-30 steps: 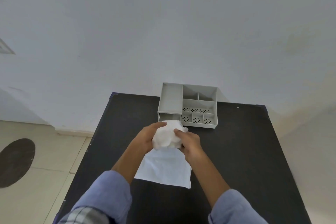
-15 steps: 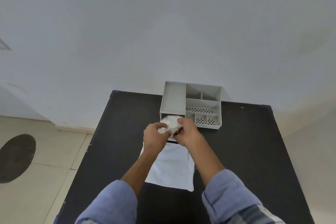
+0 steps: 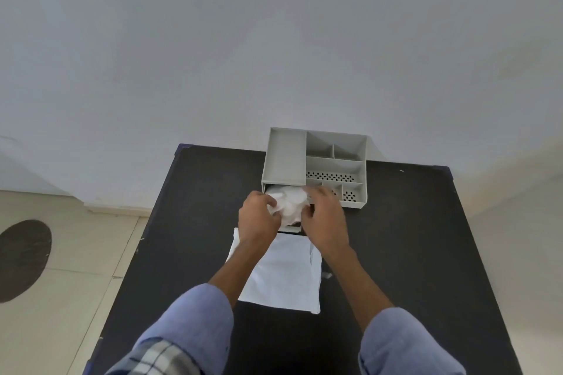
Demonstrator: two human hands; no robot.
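Observation:
A crumpled white cloth (image 3: 288,201) sits between my two hands, right at the open drawer mouth on the lower left of a grey desk organizer (image 3: 286,158). My left hand (image 3: 258,219) grips the wad from its left side with curled fingers. On the cloth's right side my right hand (image 3: 324,219) holds it, fingers bent over the top. Part of a pulled-out drawer front (image 3: 289,228) shows under the wad. Nearer to me, a flat white cloth (image 3: 283,277) lies spread on the black table (image 3: 396,253).
The organizer stands at the table's far edge against a pale wall (image 3: 274,39), with several empty compartments and perforated sections. Tiled floor (image 3: 76,253) with a dark round patch (image 3: 21,259) lies to the left of the table.
Both hands carried the crumpled cloth away from me, from above the flat cloth to the organizer's drawer opening. The flat cloth stayed on the table.

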